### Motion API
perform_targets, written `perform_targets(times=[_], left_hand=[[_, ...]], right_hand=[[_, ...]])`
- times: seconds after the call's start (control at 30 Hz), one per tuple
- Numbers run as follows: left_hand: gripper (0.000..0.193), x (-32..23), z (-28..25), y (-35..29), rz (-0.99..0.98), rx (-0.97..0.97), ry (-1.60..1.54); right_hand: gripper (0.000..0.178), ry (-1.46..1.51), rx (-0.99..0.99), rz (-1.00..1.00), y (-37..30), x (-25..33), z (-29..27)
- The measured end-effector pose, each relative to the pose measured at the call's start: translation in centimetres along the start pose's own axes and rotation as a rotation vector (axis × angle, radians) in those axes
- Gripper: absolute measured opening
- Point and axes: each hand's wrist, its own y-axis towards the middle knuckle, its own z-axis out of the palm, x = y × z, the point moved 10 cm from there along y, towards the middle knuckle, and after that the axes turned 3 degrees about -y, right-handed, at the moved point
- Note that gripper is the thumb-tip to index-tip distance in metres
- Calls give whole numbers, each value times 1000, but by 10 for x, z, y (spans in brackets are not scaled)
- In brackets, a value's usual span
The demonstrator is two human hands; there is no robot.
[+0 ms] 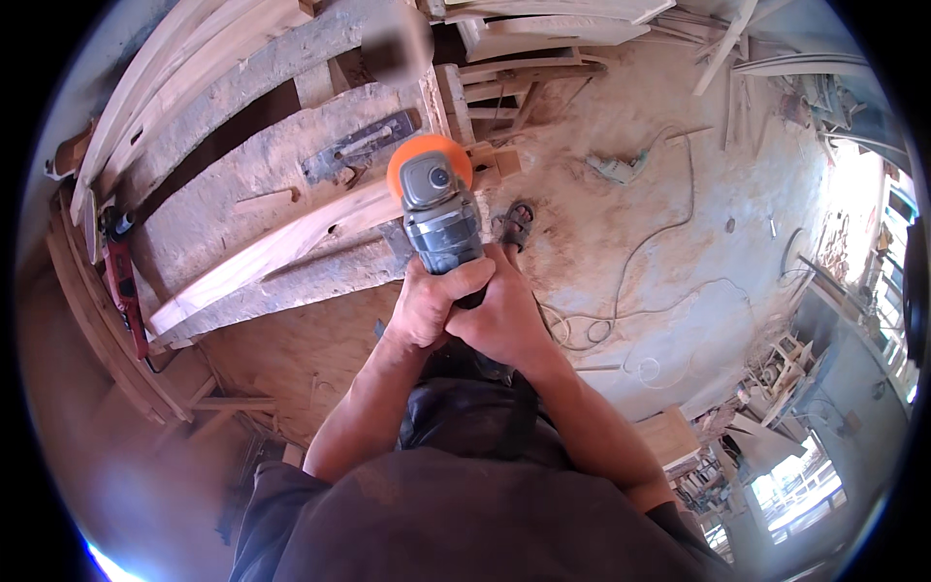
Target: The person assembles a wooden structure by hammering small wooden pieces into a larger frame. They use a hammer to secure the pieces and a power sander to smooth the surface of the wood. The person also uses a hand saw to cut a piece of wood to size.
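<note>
Both my hands are wrapped around a grey angle grinder [444, 228] in front of my body. My left hand [424, 303] grips it from the left side, and my right hand [504, 315] closes on it from the right, the two touching each other. At the tool's far end an orange disc [431, 148] lies over the right part of a long wooden board [281, 247]. Whether the disc touches the wood, I cannot tell. The board rests along the near side of a rough workbench [218, 209]. The rear of the grinder is partly hidden by my hands.
A hand plane [359, 145] and a small wood offcut [264, 201] lie on the bench. A red power tool [122, 281] stands at its left end. A cable [621, 281] loops over the dusty floor to the right. Wood pieces [543, 29] are stacked beyond.
</note>
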Motion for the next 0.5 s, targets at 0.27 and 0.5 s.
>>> perform_targets(times=[0.27,0.5], left_hand=[[41,5,-7,4,-38,-11,67],[26,3,-2,6,-42,-49,61]], right_hand=[[65,-47,-13,-62,5,-5,4],[54,27,2,3,6,0,-5]])
